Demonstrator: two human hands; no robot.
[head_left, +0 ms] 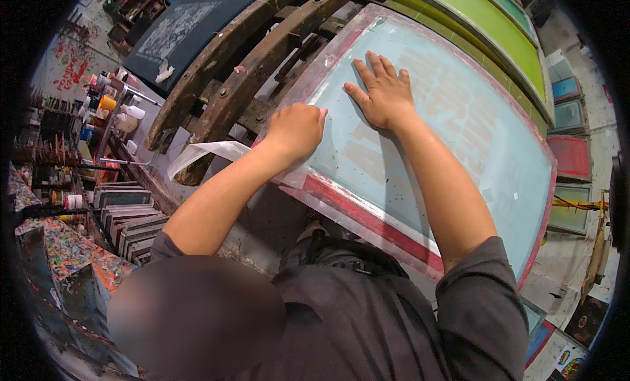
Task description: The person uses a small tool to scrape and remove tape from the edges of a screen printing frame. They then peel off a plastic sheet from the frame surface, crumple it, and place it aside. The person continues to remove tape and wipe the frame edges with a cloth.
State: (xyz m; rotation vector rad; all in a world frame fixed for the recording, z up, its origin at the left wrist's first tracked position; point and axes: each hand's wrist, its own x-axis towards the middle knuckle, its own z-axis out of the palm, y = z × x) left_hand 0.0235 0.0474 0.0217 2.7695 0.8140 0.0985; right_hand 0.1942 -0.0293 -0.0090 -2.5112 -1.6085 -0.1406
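A large printing screen with pale blue mesh and faint lettering lies tilted before me, its frame edged in red and clear tape. My right hand rests open on the mesh, palm down with the fingers spread. At the frame's left side my left hand is closed in a fist, thumb on top; whatever is between its fingers is hidden. A loose strip of whitish, see-through tape trails out to the left beneath my left wrist.
Worn rusty-brown press arms stand beyond my left hand. Past them lies a dark printed cloth on a board. More screens, including a lime-green one, are at the far right. At left are stacked frames and paint containers.
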